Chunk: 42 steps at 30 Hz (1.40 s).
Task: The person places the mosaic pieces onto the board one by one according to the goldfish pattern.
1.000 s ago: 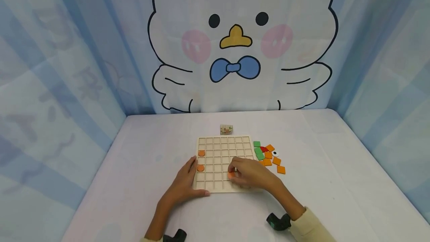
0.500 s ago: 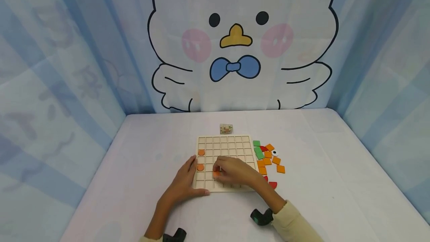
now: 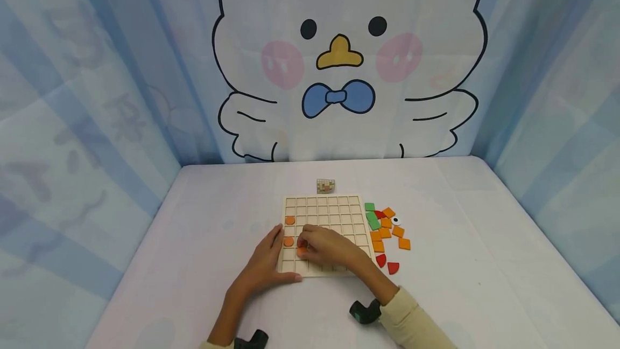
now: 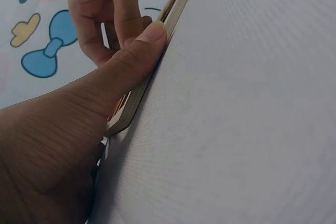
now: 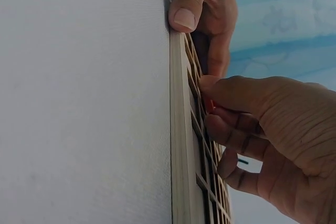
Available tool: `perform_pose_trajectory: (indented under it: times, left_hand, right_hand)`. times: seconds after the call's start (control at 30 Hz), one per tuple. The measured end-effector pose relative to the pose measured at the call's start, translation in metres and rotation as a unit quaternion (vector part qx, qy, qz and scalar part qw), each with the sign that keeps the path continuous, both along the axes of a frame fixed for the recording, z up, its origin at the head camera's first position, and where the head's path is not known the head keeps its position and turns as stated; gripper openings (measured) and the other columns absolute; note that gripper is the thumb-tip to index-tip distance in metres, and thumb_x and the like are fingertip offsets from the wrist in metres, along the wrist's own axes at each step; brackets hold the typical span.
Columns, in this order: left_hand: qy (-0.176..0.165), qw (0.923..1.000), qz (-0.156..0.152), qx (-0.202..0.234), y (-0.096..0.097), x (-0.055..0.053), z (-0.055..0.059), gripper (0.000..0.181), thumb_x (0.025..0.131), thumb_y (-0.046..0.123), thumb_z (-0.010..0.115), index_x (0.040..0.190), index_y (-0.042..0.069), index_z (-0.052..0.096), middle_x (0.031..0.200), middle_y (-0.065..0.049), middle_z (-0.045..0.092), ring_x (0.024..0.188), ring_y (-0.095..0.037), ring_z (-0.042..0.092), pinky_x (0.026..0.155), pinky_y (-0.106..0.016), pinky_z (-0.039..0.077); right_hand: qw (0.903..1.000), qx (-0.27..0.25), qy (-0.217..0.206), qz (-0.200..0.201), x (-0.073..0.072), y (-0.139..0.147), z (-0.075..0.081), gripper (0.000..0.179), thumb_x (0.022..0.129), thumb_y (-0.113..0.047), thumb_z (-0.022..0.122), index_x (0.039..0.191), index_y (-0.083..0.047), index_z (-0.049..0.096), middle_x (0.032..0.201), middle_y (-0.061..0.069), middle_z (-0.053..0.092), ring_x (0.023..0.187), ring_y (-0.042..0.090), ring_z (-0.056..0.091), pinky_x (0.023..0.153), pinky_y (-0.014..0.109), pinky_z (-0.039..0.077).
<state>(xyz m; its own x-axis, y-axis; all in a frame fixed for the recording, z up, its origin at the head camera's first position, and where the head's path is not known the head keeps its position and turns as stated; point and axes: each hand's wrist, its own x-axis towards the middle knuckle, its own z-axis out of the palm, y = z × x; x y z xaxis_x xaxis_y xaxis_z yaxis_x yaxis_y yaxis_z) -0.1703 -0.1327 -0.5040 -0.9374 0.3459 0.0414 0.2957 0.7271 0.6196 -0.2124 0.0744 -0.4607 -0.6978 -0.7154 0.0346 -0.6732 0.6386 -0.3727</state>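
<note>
A pale wooden grid board (image 3: 334, 211) lies on the table in the head view. My left hand (image 3: 263, 260) rests against its near left corner, fingers straight along the left side. Its thumb lies on the near edge, also seen in the left wrist view. Over the board's lower left part, my right hand (image 3: 329, 246) pinches a small orange piece (image 3: 302, 251) between thumb and fingers. Mostly fingers cover that piece in the right wrist view, where a reddish sliver shows. Two round orange pieces, an upper one (image 3: 289, 220) and a lower one (image 3: 288, 241), sit in the leftmost column.
Right of the board lie several orange squares (image 3: 398, 231), green pieces (image 3: 373, 221), red pieces (image 3: 393, 267) and a white ring-like piece with a dark centre (image 3: 396, 221). A small patterned card-like item (image 3: 325, 186) lies behind the board. A printed curtain (image 3: 339, 133) stands behind the table.
My right hand has moved left across the board with the orange piece. The red pieces at the board's lower right are now uncovered. My left hand stays in place.
</note>
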Motion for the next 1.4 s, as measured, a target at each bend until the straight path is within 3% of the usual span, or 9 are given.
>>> perform_pose_trajectory:
  times: [0.37,1.07,1.4]
  left_hand:
    - [0.004,1.0,-0.002,0.0,0.0,0.0,0.0,0.124,0.067,0.065,0.078,0.155,0.001,0.018,0.163,-0.016,0.014,0.149,-0.037,0.021,0.116,-0.053,0.029]
    - [0.005,1.0,0.003,-0.008,0.001,0.001,-0.001,0.124,0.067,0.066,0.078,0.155,0.001,0.019,0.163,-0.016,0.015,0.148,-0.037,0.021,0.115,-0.053,0.031]
    - [0.001,1.0,0.001,-0.002,0.002,0.001,0.003,0.125,0.067,0.063,0.08,0.155,0.001,0.017,0.163,-0.017,0.015,0.148,-0.037,0.021,0.116,-0.054,0.029]
  right_hand:
    - [1.0,0.0,-0.009,0.001,-0.002,0.001,-0.003,0.023,0.093,-0.03,0.068,0.107,-0.011,0.07,0.103,-0.004,0.062,0.083,0.005,0.054,0.079,0.02,0.051]
    - [0.9995,-0.015,-0.02,0.018,-0.005,0.004,-0.005,0.023,0.093,-0.029,0.067,0.107,-0.01,0.07,0.103,-0.003,0.062,0.082,0.004,0.053,0.077,0.018,0.05]
    - [0.9987,-0.032,-0.03,0.027,-0.008,0.011,-0.005,0.02,0.094,-0.025,0.066,0.106,-0.01,0.071,0.101,-0.003,0.063,0.081,0.003,0.053,0.075,0.016,0.05]
